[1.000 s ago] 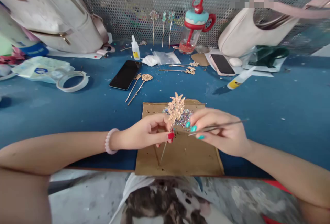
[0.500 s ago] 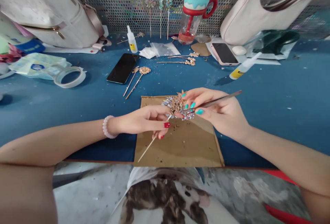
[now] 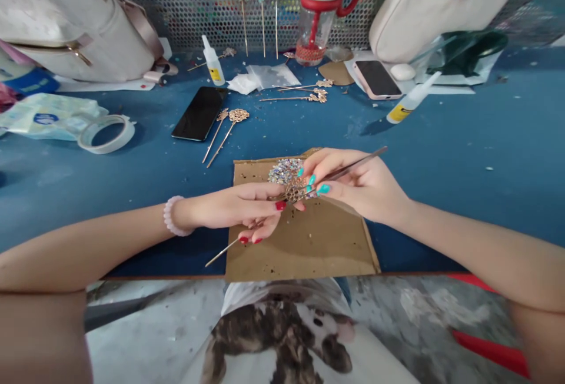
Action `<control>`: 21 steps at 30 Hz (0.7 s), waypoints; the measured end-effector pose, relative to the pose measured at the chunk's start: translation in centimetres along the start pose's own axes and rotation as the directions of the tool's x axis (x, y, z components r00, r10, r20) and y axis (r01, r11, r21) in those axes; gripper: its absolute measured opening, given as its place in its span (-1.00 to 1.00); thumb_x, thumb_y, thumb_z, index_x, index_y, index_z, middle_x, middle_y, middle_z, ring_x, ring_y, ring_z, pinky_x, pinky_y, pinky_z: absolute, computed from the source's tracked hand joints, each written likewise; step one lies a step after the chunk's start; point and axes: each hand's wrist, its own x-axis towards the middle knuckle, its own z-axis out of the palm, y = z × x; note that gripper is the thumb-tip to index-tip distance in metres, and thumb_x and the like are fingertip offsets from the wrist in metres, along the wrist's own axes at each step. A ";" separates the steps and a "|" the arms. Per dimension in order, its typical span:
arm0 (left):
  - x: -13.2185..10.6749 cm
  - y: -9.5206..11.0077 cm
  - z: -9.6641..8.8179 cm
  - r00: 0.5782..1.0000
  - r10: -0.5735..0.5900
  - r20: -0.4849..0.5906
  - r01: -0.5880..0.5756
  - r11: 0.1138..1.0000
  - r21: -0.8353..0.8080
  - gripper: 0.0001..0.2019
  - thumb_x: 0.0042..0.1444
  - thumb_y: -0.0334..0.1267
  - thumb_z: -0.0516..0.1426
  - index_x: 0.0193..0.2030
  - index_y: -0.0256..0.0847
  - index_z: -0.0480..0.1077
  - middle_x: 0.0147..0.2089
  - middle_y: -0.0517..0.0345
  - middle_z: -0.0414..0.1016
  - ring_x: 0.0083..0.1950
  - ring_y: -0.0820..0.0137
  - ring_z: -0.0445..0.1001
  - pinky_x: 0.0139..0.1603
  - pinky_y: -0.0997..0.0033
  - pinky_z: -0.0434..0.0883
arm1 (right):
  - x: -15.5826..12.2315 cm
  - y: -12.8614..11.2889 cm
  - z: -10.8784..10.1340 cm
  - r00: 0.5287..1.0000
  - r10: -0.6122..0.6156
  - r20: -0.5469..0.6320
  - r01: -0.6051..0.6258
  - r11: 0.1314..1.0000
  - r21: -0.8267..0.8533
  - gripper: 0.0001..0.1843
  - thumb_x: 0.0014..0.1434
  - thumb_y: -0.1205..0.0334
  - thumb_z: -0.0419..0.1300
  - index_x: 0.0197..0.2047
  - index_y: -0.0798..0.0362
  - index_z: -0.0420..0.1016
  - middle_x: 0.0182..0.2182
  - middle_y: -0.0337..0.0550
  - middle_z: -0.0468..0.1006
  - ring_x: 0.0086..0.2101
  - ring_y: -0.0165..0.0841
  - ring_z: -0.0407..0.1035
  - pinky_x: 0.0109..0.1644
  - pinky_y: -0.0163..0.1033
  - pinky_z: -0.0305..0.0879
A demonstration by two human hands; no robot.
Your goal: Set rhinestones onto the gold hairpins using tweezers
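My left hand, with red nails and a beaded bracelet, is closed on a gold hair stick. The stick's thin shaft slants down to the left, and its openwork metal head sits at my fingertips. My right hand, with turquoise nails, grips dark metal tweezers in a pinch. Their tip points at the hair stick's head; whether it holds anything is too small to tell. Just behind the head lies a heap of small sparkling rhinestones on a brown cardboard sheet.
More gold hair sticks lie past the cardboard, beside a black phone. Around them are a tape roll, two glue bottles, a pink-cased phone, a tumbler and bags. A perforated metal panel stands behind.
The hair stick's head has come down towards me, and its shaft lies at a flatter slant. My right hand has followed with the tweezers. More of the rhinestone heap shows. The whole view has shifted slightly.
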 end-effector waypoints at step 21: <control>0.8 -1.1 0.7 0.974 0.150 -0.169 -0.180 0.967 -0.179 -0.84 0.34 -0.20 0.00 -0.07 -0.24 0.27 -0.15 -0.06 0.58 -0.66 0.68 0.22 -0.70 0.71 0.11 | -0.8 -0.6 -0.7 0.855 -0.447 0.262 0.476 0.477 -0.739 -0.76 0.30 0.42 0.02 -0.05 0.03 0.43 -0.12 -0.07 0.56 -0.13 -0.35 0.46 -0.08 -0.19 0.41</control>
